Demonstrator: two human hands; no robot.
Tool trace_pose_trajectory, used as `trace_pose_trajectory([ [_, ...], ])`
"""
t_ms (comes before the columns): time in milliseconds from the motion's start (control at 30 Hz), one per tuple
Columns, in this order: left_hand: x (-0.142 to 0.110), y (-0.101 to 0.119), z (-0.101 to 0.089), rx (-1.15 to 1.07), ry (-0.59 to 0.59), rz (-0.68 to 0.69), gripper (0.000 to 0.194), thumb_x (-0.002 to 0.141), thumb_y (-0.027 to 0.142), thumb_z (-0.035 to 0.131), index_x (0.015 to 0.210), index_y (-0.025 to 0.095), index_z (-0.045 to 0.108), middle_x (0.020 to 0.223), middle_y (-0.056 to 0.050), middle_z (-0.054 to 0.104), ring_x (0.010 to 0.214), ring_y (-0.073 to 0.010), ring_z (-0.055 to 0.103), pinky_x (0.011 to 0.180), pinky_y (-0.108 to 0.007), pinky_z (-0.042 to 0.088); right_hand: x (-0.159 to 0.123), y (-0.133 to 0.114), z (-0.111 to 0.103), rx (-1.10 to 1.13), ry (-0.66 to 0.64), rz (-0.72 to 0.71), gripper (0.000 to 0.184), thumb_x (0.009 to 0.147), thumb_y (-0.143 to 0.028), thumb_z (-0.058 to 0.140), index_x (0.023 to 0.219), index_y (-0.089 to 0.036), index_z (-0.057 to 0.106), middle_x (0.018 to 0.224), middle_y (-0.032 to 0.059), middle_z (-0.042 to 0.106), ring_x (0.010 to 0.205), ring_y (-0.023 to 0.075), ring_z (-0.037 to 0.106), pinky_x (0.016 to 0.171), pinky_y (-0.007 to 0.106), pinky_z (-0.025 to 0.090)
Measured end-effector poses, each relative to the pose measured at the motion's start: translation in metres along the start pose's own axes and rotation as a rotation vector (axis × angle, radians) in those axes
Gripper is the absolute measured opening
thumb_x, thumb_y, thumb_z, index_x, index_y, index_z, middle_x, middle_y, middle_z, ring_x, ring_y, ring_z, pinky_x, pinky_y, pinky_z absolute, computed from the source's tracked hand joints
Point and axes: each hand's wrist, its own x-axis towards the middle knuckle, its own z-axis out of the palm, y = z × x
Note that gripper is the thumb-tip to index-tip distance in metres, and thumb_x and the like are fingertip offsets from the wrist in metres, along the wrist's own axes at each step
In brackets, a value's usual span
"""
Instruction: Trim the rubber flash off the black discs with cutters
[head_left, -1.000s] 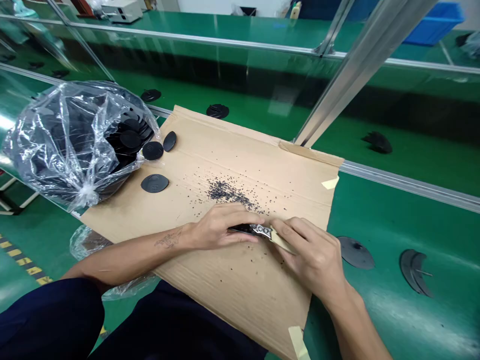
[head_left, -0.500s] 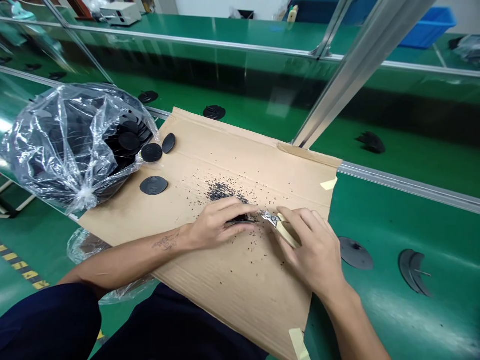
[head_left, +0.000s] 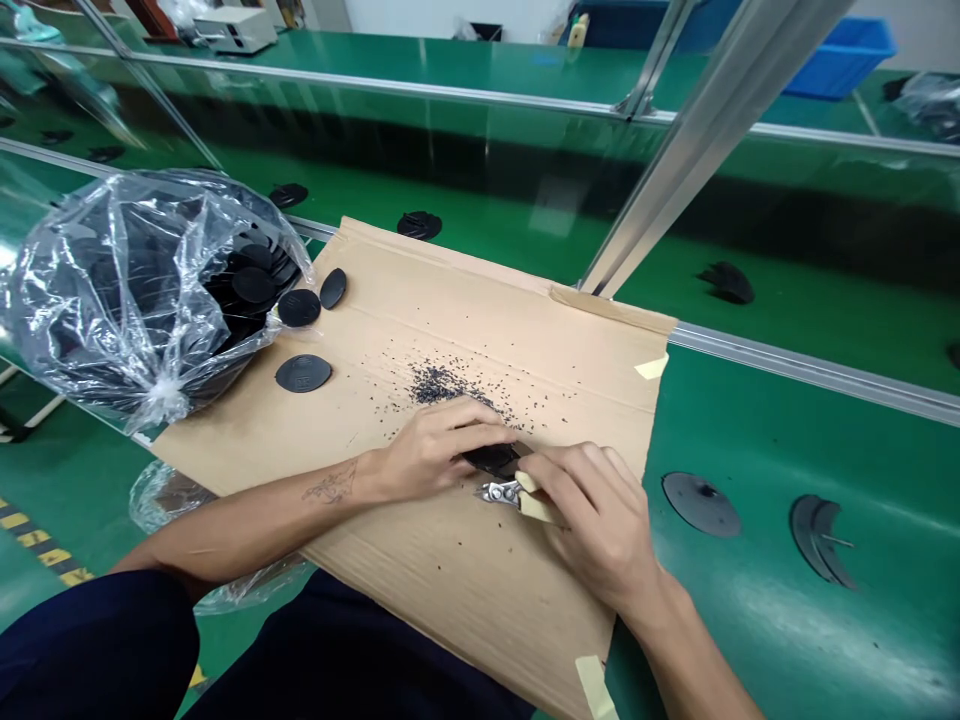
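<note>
My left hand (head_left: 442,445) is closed on a dark, flat plastic piece (head_left: 491,457), partly covered by the fingers. Wrapped in my right hand (head_left: 596,515) are cutting nippers with pale yellow handles (head_left: 536,505); their metal jaws point left, just below the piece. The right fingertips are close to the piece's right edge; whether they touch it I cannot tell. Beneath both hands lies a cardboard sheet (head_left: 420,275), with a heap of tiny black scraps (head_left: 439,383) just beyond the left hand.
On the left stands a clear plastic bag (head_left: 112,290) full of black discs. Several loose black discs (head_left: 303,373) lie beside it on the cardboard. To the right, a round dark piece (head_left: 701,503) and curved pieces (head_left: 819,540) rest on the green surface. A metal post (head_left: 712,130) rises behind.
My right hand has moved left with the nippers, bringing their jaws below the piece. The piece in my left hand has turned and shows more. The whole view has shifted slightly.
</note>
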Motion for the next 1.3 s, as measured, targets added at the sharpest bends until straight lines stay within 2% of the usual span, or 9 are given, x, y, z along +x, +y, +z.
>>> trace_pose_trajectory([
  [100,0.000,-0.003,-0.001,0.081,0.019,-0.016,0.021,0.094,0.014,0.062,0.114,0.019,0.069,0.096,-0.006,0.070,0.087,-0.0164,0.061,0.077,-0.032,0.053,0.001,0.001,-0.002,0.118,0.020,0.030,0.017,0.094,-0.011,0.057,0.109,-0.018,0.059,0.092,0.0073,0.069,0.079,0.0194,0.059,0.065,0.033,0.042],
  [167,0.000,-0.004,-0.001,0.057,0.050,-0.045,0.022,0.095,0.013,0.061,0.114,0.020,0.069,0.094,-0.005,0.070,0.085,-0.0151,0.061,0.075,-0.029,0.051,0.002,0.005,-0.004,0.187,0.063,0.093,0.022,0.092,-0.010,0.058,0.111,-0.019,0.058,0.095,0.0077,0.068,0.083,0.0201,0.061,0.068,0.033,0.046],
  [267,0.001,-0.003,-0.001,-0.047,0.091,-0.066,0.022,0.095,0.013,0.061,0.114,0.018,0.069,0.093,-0.005,0.071,0.085,-0.0141,0.063,0.074,-0.027,0.053,0.001,0.015,-0.006,0.133,0.106,0.179,0.022,0.091,-0.009,0.056,0.109,-0.020,0.059,0.093,0.0066,0.067,0.081,0.0199,0.059,0.070,0.034,0.047],
  [333,0.001,-0.002,0.000,-0.112,0.106,-0.060,0.020,0.094,0.012,0.061,0.113,0.016,0.069,0.095,-0.007,0.072,0.087,-0.0139,0.066,0.076,-0.027,0.055,-0.001,0.021,-0.007,0.049,0.089,0.197,0.019,0.092,-0.011,0.054,0.107,-0.021,0.059,0.090,0.0062,0.066,0.079,0.0205,0.057,0.069,0.034,0.045],
  [533,0.003,0.001,0.003,-0.227,0.117,0.002,0.017,0.094,0.012,0.063,0.109,0.015,0.070,0.094,-0.008,0.076,0.086,-0.0140,0.069,0.081,-0.029,0.058,-0.003,0.026,-0.004,-0.001,-0.033,0.157,0.017,0.095,-0.015,0.052,0.108,-0.022,0.061,0.092,0.0067,0.068,0.082,0.0216,0.058,0.069,0.035,0.041],
  [667,0.002,0.000,0.003,-0.235,0.119,-0.022,0.016,0.094,0.018,0.066,0.109,0.016,0.070,0.093,-0.008,0.077,0.083,-0.0145,0.070,0.077,-0.029,0.059,-0.004,0.024,-0.004,0.022,-0.074,0.155,0.014,0.098,-0.020,0.053,0.108,-0.022,0.063,0.092,0.0069,0.069,0.083,0.0220,0.058,0.069,0.035,0.040],
  [967,-0.001,0.000,0.004,-0.217,0.104,-0.021,0.014,0.094,0.022,0.065,0.107,0.016,0.067,0.089,-0.007,0.076,0.079,-0.0136,0.070,0.071,-0.026,0.058,-0.005,0.025,-0.005,-0.060,-0.090,0.116,0.019,0.100,-0.019,0.052,0.111,-0.023,0.066,0.091,0.0054,0.070,0.078,0.0194,0.056,0.067,0.034,0.038],
  [1300,-0.001,-0.001,0.006,-0.253,0.097,0.071,0.021,0.095,0.017,0.063,0.116,0.017,0.066,0.095,-0.008,0.077,0.083,-0.0140,0.073,0.076,-0.027,0.061,-0.005,0.023,-0.005,-0.047,-0.092,0.087,0.016,0.100,-0.016,0.051,0.106,-0.020,0.065,0.084,0.0047,0.069,0.072,0.0169,0.054,0.064,0.032,0.040],
])
